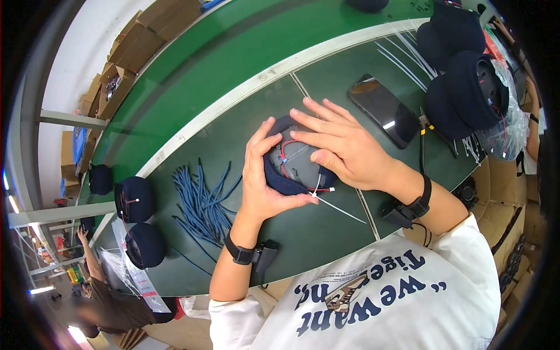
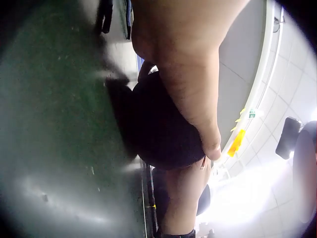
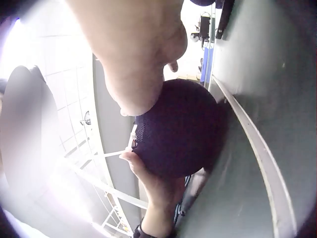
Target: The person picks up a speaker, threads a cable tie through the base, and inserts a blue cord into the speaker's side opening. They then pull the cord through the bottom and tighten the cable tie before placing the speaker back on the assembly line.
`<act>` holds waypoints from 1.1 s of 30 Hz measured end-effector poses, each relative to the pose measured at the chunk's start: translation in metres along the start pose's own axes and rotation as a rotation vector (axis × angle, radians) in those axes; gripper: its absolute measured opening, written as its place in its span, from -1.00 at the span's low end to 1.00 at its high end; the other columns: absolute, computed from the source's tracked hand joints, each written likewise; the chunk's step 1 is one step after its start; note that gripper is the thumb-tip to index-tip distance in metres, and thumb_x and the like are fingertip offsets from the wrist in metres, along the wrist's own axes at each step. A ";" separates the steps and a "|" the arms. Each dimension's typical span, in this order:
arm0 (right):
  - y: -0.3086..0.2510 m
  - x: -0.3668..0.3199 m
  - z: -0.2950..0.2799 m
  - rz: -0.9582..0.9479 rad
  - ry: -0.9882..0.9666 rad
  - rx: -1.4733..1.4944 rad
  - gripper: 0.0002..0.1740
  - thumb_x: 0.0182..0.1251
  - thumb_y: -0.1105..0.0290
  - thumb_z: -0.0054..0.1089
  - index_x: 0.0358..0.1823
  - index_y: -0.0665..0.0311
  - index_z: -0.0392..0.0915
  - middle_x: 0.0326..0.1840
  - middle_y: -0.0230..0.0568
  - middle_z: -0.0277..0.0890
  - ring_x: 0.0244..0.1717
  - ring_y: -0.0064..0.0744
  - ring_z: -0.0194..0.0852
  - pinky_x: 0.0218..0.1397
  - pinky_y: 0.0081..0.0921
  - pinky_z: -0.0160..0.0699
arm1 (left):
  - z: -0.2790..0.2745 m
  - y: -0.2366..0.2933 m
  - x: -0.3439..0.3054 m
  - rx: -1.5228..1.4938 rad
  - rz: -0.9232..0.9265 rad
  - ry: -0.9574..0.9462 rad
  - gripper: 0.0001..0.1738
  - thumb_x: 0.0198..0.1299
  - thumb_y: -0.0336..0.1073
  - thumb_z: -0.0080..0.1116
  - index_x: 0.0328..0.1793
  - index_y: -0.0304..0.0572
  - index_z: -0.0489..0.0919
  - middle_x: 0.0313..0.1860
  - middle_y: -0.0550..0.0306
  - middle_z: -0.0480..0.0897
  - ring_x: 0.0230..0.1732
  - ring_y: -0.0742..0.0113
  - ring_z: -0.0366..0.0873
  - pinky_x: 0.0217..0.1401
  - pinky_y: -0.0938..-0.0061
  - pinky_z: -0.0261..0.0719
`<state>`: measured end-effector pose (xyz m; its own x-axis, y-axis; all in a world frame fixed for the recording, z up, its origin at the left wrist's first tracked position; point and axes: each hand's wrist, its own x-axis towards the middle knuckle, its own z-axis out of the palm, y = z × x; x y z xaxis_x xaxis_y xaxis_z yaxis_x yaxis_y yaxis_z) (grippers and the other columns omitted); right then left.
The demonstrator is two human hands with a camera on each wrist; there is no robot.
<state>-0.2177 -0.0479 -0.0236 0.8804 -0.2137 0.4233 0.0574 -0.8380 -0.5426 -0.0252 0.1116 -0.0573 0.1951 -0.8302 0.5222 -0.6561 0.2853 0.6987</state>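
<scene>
A round housing [image 1: 297, 157] covered in dark navy fabric sits at the middle of the bench, its grey inner side facing up. Red wire, a small white connector and a white cable tie [image 1: 338, 208] show at its opening. My left hand [image 1: 261, 175] grips the housing's left side, thumb along the near rim and fingers curled over the far one. Across the right side lies my right hand [image 1: 350, 143], its fingers mostly straight over the rim and grey interior. Seen in the right wrist view, the fabric shell [image 3: 178, 129] is rounded underneath, between both hands.
A bundle of blue cords [image 1: 201, 201] lies left of the housing. To the right are a phone [image 1: 385, 111], pliers [image 1: 423, 140], white cable ties [image 1: 408, 58] and similar dark housings [image 1: 458, 96]. More housings [image 1: 135, 198] stand at left, near another person [image 1: 125, 306].
</scene>
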 end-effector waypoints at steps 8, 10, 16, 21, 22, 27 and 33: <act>-0.033 -0.008 -0.061 0.114 -0.032 0.259 -0.54 0.27 0.08 0.60 -0.19 0.24 0.52 0.55 0.22 0.36 0.62 0.32 0.28 0.60 0.01 0.30 | -0.010 0.018 0.001 0.171 0.283 0.064 0.04 -0.32 0.22 0.83 0.32 -0.01 0.62 0.49 -0.19 0.56 0.49 -0.22 0.52 0.54 -0.14 0.41; -0.052 -0.019 -0.059 0.076 -0.192 0.068 -0.53 0.17 0.10 0.66 -0.26 0.23 0.53 0.58 0.18 0.33 0.65 0.42 0.19 0.56 0.09 0.37 | -0.005 0.031 0.001 0.178 0.311 0.028 -0.35 -0.12 -0.08 0.76 0.16 0.09 0.75 0.35 0.04 0.69 0.37 -0.02 0.64 0.47 -0.06 0.49; -0.050 -0.032 -0.041 0.032 -0.137 0.174 -0.79 0.37 0.36 0.44 -0.25 0.30 0.57 0.52 0.16 0.44 0.61 0.41 0.29 0.73 0.24 0.18 | 0.005 0.039 0.000 0.178 0.334 -0.030 -0.62 -0.06 -0.33 0.65 -0.04 0.14 0.85 0.27 0.11 0.72 0.26 0.10 0.68 0.32 0.10 0.57; -0.047 -0.034 -0.040 0.093 -0.106 0.226 -0.84 0.31 0.52 0.43 -0.34 0.32 0.57 0.62 0.14 0.41 0.70 0.48 0.15 0.63 0.09 0.38 | 0.009 0.047 0.001 0.148 0.301 0.022 -0.61 -0.12 -0.28 0.71 -0.08 0.16 0.87 0.14 0.17 0.72 0.19 0.12 0.68 0.19 0.15 0.56; -0.045 -0.035 -0.040 0.082 -0.098 0.242 -0.84 0.32 0.52 0.41 -0.32 0.33 0.55 0.59 0.15 0.44 0.67 0.46 0.20 0.66 0.12 0.33 | 0.011 0.044 0.000 0.163 0.316 0.039 -0.61 -0.12 -0.27 0.71 -0.08 0.16 0.87 0.13 0.17 0.71 0.18 0.12 0.68 0.18 0.15 0.56; -0.028 -0.048 -0.047 0.106 -0.153 0.455 -0.81 0.28 0.60 0.36 -0.43 0.36 0.49 0.61 0.15 0.44 0.74 0.42 0.11 0.66 0.02 0.34 | 0.010 0.029 -0.007 0.225 0.357 0.066 -0.67 -0.10 -0.29 0.70 -0.15 0.12 0.83 0.09 0.19 0.65 0.18 0.08 0.63 0.22 0.10 0.55; -0.019 -0.024 -0.062 0.446 0.117 0.995 -0.76 0.62 0.27 0.21 -0.08 0.34 0.56 0.34 0.04 0.61 0.45 -0.21 0.52 0.47 -0.21 0.48 | 0.003 0.020 -0.003 0.100 0.173 0.233 -0.15 -0.02 0.17 0.59 0.31 -0.14 0.58 0.49 -0.36 0.42 0.48 -0.27 0.44 0.51 -0.20 0.36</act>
<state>-0.2695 -0.0585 0.0214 0.8693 -0.4875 0.0813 0.1454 0.0950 -0.9848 -0.0409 0.1185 -0.0461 0.2288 -0.6380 0.7352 -0.7601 0.3548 0.5445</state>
